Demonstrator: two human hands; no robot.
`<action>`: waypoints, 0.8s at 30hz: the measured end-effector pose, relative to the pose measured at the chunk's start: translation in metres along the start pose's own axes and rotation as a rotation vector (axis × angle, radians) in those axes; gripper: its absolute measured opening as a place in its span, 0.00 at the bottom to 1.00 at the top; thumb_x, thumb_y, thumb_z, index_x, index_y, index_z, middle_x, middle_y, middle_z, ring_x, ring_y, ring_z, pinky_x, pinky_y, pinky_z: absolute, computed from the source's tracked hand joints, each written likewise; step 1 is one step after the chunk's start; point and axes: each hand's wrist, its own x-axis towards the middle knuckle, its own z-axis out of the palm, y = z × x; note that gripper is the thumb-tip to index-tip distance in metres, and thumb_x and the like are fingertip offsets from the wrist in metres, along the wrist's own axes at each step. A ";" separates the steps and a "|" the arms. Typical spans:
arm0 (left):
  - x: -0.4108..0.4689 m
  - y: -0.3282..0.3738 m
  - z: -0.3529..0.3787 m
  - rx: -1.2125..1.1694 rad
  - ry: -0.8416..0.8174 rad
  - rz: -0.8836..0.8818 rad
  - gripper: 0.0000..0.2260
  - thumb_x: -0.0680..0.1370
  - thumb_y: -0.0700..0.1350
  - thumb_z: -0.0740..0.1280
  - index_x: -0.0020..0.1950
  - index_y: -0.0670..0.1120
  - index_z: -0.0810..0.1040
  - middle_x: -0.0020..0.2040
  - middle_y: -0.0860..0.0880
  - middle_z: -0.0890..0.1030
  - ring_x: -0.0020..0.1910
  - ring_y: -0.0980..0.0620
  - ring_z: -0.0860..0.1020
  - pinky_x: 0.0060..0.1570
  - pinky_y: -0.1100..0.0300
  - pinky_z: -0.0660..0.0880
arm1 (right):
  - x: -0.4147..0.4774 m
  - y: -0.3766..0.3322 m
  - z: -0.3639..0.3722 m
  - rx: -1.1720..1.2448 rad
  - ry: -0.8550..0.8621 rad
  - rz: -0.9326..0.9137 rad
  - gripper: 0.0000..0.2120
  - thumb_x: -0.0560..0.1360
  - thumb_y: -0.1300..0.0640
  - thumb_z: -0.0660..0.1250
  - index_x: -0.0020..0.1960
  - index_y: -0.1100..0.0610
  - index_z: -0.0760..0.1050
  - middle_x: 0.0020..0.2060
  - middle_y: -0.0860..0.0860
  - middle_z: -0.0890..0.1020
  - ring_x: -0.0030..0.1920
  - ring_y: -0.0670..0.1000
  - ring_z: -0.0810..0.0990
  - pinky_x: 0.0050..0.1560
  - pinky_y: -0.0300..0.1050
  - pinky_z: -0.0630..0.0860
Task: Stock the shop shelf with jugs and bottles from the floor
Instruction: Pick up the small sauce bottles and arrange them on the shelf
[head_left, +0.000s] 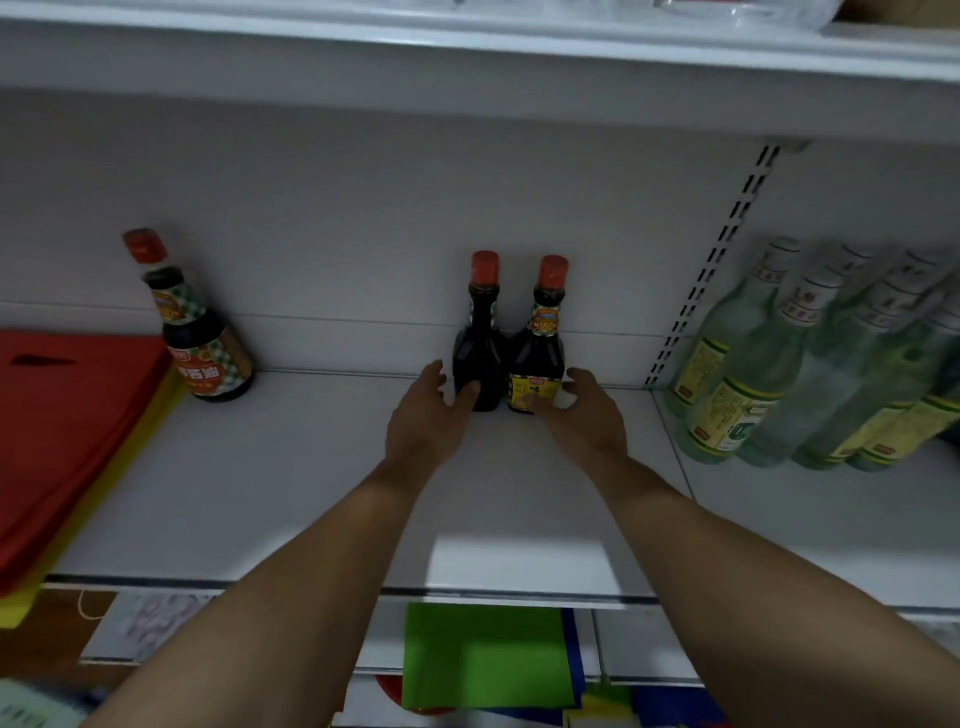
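Two dark bottles (506, 358) stand touching between loosely spread hands, left (428, 415), right (584, 415).

Both bare forearms reach forward side by side; the left hand (423, 415) and right hand (584, 410) are loosely spread, fingers curled inward.

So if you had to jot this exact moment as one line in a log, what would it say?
step: setting bottles at shelf back | left hand: open, thumb on dark bottle | right hand: open, fingers on yellow-label bottle | bottles: upright, side by side
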 end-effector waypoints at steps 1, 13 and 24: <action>-0.007 -0.001 -0.003 0.049 0.013 0.010 0.25 0.78 0.58 0.63 0.73 0.50 0.68 0.69 0.51 0.74 0.65 0.50 0.74 0.60 0.61 0.68 | -0.007 0.000 -0.002 -0.004 0.007 0.002 0.33 0.72 0.42 0.70 0.72 0.51 0.65 0.67 0.50 0.74 0.65 0.54 0.74 0.63 0.49 0.72; -0.102 -0.023 -0.028 0.148 0.011 0.043 0.12 0.78 0.56 0.61 0.55 0.53 0.79 0.55 0.50 0.82 0.54 0.47 0.78 0.47 0.62 0.69 | -0.090 -0.011 -0.017 -0.125 -0.004 -0.098 0.16 0.77 0.41 0.63 0.56 0.52 0.73 0.55 0.49 0.80 0.53 0.52 0.78 0.51 0.43 0.73; -0.236 -0.067 -0.022 0.174 0.099 -0.004 0.11 0.76 0.58 0.65 0.46 0.51 0.79 0.44 0.52 0.83 0.47 0.50 0.81 0.49 0.57 0.76 | -0.187 0.023 -0.022 -0.053 -0.078 -0.193 0.15 0.75 0.43 0.65 0.53 0.53 0.76 0.46 0.47 0.80 0.52 0.54 0.79 0.55 0.49 0.75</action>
